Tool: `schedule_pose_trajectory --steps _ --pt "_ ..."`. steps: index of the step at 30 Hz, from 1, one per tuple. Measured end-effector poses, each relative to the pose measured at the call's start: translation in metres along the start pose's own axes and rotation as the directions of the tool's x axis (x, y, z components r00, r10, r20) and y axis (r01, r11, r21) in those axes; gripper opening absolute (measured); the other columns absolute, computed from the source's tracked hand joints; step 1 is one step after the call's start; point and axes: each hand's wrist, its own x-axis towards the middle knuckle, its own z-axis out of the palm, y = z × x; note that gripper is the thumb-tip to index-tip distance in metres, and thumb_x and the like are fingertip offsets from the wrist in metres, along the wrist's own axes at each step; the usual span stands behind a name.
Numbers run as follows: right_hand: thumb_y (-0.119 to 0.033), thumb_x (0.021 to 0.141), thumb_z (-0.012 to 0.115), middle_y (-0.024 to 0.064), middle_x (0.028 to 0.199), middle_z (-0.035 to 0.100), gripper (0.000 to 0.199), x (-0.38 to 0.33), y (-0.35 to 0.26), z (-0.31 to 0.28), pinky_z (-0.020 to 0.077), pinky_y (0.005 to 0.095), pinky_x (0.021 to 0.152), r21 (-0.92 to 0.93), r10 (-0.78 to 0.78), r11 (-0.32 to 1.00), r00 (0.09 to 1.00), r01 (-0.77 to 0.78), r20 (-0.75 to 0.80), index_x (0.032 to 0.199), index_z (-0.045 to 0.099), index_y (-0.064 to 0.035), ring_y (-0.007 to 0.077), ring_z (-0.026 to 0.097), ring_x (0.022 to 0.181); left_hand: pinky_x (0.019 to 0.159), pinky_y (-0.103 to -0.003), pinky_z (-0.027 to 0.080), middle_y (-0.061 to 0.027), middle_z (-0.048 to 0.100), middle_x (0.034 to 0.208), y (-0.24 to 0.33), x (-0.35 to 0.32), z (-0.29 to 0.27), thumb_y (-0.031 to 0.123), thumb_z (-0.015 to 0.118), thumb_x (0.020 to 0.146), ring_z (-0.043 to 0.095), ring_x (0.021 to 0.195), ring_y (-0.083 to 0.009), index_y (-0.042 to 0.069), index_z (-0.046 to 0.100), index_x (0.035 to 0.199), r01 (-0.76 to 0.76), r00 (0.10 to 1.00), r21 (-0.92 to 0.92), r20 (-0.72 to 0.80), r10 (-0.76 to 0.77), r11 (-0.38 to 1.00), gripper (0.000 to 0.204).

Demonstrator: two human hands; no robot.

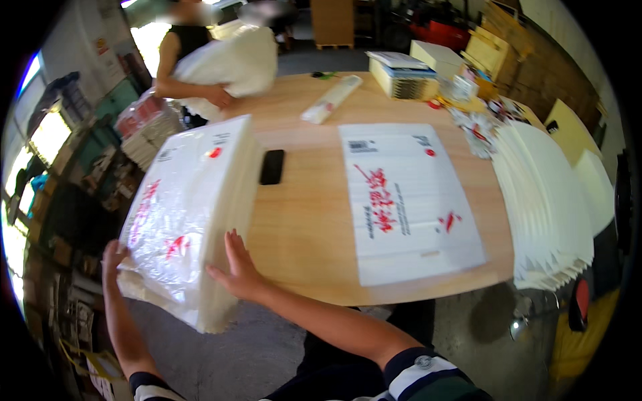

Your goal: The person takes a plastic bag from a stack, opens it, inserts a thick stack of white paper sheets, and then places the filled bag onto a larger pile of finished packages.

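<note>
A tall stack of white plastic bags (177, 200), printed in red and black, stands at the left side of the table, its near end jutting past the edge. Against its near left corner is my left hand (114, 258), closed on the bags' edge, with part of the fingers hidden. My right hand (239, 271) lies along the stack's right side, fingers stretched and thumb apart. A single flat white bag (411, 200) with similar red print lies on the table to the right.
A black phone (272, 167) lies beside the stack on the wooden table (307, 247). Fanned white sheets (542, 207) hang over the right edge. At the back are a rolled clear bag (331, 99) and a box (403, 77). A co-worker holds a white bundle (231, 63) at far left.
</note>
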Motion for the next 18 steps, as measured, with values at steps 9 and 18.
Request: schedule_pose_trajectory --steps 9,18 --pt "-0.027 0.088 0.065 0.0226 0.149 0.037 0.053 -0.287 0.109 -0.306 0.0195 0.0596 0.114 -0.816 -0.259 0.408 0.805 -0.41 -0.534 0.137 0.054 -0.0126 0.0442 0.03 0.139 0.11 -0.048 0.036 -0.0119 0.062 0.127 0.4 -0.337 -0.011 0.015 0.066 0.085 0.052 0.126 -0.0334 0.003 0.061 0.122 -0.854 0.505 -0.29 -0.261 0.823 0.432 0.04" --pt "-0.038 0.088 0.062 0.0117 0.144 0.047 0.051 -0.36 0.141 -0.352 0.0132 0.0649 0.114 -0.824 -0.129 0.285 0.832 -0.49 -0.539 0.133 0.057 -0.0144 0.0329 0.035 0.14 0.113 -0.047 0.031 -0.0222 0.046 0.142 0.605 -0.528 0.164 0.041 0.066 0.088 0.04 0.136 -0.0356 -0.006 0.051 0.13 -0.844 0.216 -0.499 0.023 0.976 0.199 0.065"
